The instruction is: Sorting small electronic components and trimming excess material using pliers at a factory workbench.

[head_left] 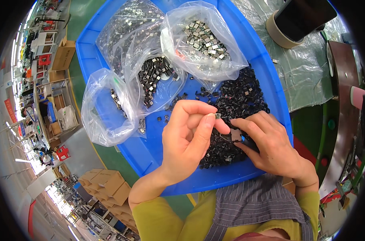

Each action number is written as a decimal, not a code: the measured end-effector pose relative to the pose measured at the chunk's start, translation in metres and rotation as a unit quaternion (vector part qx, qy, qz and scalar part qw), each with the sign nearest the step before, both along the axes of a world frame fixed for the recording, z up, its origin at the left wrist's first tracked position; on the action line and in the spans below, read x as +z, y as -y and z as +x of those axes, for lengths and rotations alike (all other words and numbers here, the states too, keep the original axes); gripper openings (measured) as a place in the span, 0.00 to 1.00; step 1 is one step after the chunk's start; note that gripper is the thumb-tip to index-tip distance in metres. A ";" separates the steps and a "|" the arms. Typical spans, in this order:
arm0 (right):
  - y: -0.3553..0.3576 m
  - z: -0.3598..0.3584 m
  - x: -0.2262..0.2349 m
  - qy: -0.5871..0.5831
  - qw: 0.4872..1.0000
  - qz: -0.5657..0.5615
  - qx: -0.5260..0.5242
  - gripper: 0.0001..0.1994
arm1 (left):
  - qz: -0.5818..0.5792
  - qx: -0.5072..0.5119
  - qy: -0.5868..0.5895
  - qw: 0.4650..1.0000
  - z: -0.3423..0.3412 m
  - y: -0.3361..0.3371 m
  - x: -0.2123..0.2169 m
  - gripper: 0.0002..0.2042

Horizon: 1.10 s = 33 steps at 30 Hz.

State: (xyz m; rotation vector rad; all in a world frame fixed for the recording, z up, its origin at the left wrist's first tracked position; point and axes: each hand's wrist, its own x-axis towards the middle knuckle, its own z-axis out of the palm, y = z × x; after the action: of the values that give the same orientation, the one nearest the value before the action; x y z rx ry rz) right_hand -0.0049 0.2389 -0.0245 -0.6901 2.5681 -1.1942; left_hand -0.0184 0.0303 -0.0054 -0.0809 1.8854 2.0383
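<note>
Here, the left grip (pixel 185 140) pinches a small metallic part (pixel 218 116).
Position: above the blue tray (pixel 214 180); at the part's four o'clock, the right grip (pixel 273 143) clasps a dark item (pixel 249 143) over black pieces (pixel 224 155).

A tiny silvery component (pixel 218 115) is held above a heap of loose black parts (pixel 242 94), which spreads from its one o'clock to six. Toward four-thirty, a flat brownish-grey piece (pixel 236 135) shows, partly hidden.
</note>
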 end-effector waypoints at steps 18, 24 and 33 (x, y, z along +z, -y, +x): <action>-0.001 -0.001 -0.001 0.010 1.000 -0.003 0.013 0.25 | 0.008 -0.010 0.055 0.998 -0.004 0.002 0.000 0.05; -0.003 0.000 -0.002 0.001 1.000 -0.002 0.023 0.25 | 0.002 -0.009 0.076 0.997 -0.008 0.001 -0.002 0.05; -0.005 0.008 -0.015 -0.053 0.998 -0.024 0.039 0.22 | -0.041 0.044 0.002 0.998 -0.058 -0.001 0.001 0.05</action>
State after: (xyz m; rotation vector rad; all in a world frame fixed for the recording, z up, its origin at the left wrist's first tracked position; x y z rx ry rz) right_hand 0.0030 0.2442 -0.0398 -0.8768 2.5781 -1.2293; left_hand -0.0762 0.0317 -0.0048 -0.1910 1.9956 2.0158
